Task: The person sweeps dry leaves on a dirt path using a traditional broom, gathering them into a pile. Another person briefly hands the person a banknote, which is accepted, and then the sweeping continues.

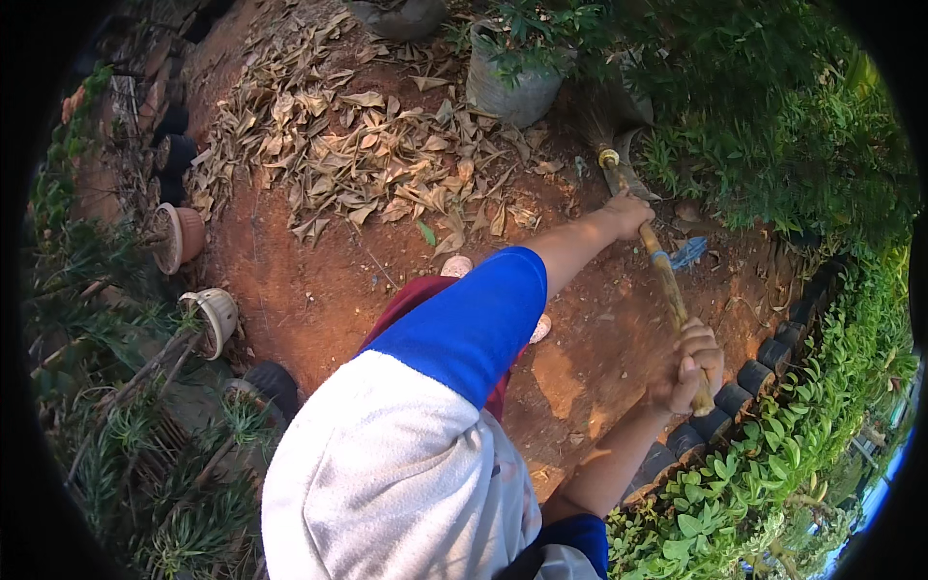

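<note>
A long-handled stick broom [665, 279] slants across the right half of the view, its wooden handle held in both hands. My left hand [628, 213] grips the handle's lower part, just behind the yellowish binding ring [608, 158]. Near the handle's top end, my right hand [697, 364] is wrapped around it. The thin, dark bristles [596, 123] are blurred and partly lost in shade beside a pale grow bag [511, 83]. Dry brown leaves [406, 156] lie in a broad heap on the reddish soil [290, 290], left of the broom head.
A blue plastic scrap [689, 252] lies right of the handle. Black plant bags [755, 377] line the right side below leafy plants [725, 471]. At left stand a terracotta-coloured pot [181, 238], a cream pot [212, 319] and spiky plants [174, 536]. Dense foliage [761, 123] overhangs the upper right.
</note>
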The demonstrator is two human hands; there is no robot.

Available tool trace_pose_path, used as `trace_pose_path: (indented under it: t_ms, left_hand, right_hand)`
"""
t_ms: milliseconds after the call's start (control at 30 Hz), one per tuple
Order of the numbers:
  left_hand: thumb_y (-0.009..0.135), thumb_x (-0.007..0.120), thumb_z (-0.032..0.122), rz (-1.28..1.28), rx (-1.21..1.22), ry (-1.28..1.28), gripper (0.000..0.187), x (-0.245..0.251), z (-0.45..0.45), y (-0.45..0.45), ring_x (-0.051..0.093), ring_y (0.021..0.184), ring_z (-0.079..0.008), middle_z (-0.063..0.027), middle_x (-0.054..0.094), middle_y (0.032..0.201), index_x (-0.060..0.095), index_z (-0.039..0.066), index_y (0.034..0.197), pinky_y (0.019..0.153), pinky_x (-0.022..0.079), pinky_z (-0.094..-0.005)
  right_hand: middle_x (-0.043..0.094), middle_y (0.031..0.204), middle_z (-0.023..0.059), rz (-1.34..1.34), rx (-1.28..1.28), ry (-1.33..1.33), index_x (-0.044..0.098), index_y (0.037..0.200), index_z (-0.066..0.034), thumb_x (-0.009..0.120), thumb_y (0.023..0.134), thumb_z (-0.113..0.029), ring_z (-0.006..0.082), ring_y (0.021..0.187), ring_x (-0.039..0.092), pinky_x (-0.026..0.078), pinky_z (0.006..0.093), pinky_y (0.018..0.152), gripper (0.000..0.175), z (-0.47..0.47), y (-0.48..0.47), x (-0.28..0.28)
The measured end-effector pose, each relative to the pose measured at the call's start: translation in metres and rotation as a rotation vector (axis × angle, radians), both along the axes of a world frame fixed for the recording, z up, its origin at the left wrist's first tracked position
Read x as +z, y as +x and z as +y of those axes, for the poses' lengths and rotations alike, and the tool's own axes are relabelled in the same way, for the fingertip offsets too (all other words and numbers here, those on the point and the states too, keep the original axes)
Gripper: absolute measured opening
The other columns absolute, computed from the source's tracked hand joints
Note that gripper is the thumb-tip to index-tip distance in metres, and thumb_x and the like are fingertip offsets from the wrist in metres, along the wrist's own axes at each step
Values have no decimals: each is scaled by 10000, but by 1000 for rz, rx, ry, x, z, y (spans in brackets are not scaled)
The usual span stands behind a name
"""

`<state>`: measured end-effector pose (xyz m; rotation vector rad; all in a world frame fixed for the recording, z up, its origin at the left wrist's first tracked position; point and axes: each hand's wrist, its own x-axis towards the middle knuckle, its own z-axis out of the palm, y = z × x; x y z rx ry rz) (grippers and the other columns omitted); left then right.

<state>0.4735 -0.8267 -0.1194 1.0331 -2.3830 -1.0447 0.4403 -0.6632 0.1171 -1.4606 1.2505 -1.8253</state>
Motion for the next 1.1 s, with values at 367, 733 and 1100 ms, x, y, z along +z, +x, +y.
trace_pose_path:
  t_ms: [367, 733, 1100]
  left_hand:
    - [647, 679, 224, 437, 53, -173, 201, 86, 131, 77, 569, 579, -251, -48, 550, 580, 531, 107, 581, 568, 452, -367]
    - [733, 636, 212, 599, 37, -387, 196, 91, 54, 4, 578, 659, -248, -48, 547, 629, 529, 89, 626, 622, 455, -369]
    - [565, 697, 247, -12, 4, 74, 230, 22, 129, 73, 623, 822, -270, -74, 645, 803, 654, 142, 765, 717, 493, -408]
  right_hand:
    - [358, 498, -9, -161, 272, 49, 377, 590, -114, 561, 735, -173, 119, 490, 362, 340, 312, 564, 241, 85, -14, 136]
    - [309, 509, -15, 63, 137, -75, 364, 595, -129, 525, 748, -172, 122, 513, 329, 314, 331, 605, 226, 70, -9, 125]
    - [365, 485, 10, -287, 181, 48, 384, 600, -104, 563, 719, -131, 124, 445, 347, 303, 297, 471, 216, 77, -20, 50]
